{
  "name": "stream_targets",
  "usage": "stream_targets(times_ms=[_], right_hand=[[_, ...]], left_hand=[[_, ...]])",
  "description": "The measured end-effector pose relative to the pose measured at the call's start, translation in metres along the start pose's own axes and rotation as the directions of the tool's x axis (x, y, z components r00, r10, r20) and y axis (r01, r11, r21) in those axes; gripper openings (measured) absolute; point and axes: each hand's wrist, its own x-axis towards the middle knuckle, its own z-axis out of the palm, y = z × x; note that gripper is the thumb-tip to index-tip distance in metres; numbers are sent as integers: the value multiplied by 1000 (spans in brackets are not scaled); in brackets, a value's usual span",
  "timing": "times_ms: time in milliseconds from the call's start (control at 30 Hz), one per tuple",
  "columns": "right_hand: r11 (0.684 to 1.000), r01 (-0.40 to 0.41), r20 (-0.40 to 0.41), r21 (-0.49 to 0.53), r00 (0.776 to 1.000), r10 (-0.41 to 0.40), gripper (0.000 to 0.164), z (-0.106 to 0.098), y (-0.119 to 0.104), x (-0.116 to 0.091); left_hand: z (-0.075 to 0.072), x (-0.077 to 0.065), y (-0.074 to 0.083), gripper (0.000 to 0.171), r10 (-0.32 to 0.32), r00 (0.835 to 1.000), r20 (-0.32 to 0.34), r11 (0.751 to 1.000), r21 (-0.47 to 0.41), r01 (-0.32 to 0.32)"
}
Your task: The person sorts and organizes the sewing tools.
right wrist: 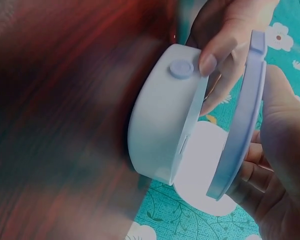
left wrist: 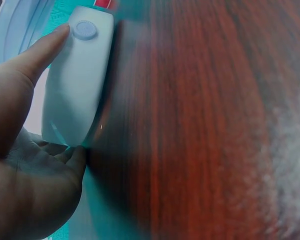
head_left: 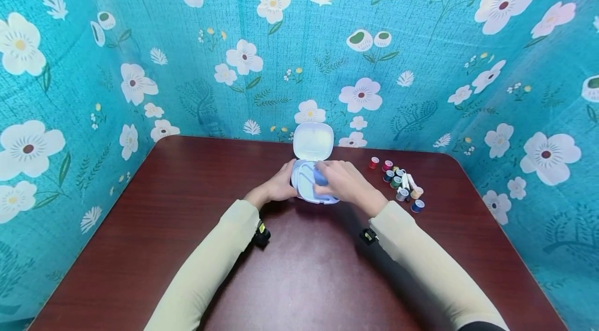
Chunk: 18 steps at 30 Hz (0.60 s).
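A small white plastic case stands on the table with its rounded lid (head_left: 313, 141) swung up at the back. Its body (right wrist: 162, 117) has a round pale-blue button on the front. My left hand (head_left: 282, 184) grips the left side of the body, thumb near the button and fingers round behind. Over the case, a pale blue plastic tray (right wrist: 241, 120) is tilted up, with a gap between it and the case body. My right hand (head_left: 343, 180) holds this tray, thumb on the near side and fingers across. The case interior is hidden beneath the tray.
Several small thread spools, among them a red one (head_left: 373, 162) and a blue one (head_left: 418, 206), lie in a group right of the case. The dark wooden table (head_left: 210, 185) ends just behind the lid, at a flowered turquoise cloth (head_left: 281, 76).
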Motion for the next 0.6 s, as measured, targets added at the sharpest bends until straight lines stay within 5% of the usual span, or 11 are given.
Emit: stream_targets(times_ms=[600], right_hand=[[999,32,3,-2,999,-32,47,5,-9,-11]], left_hand=[[-2,1,-1,95,49,999,-2,999,-7,-49]])
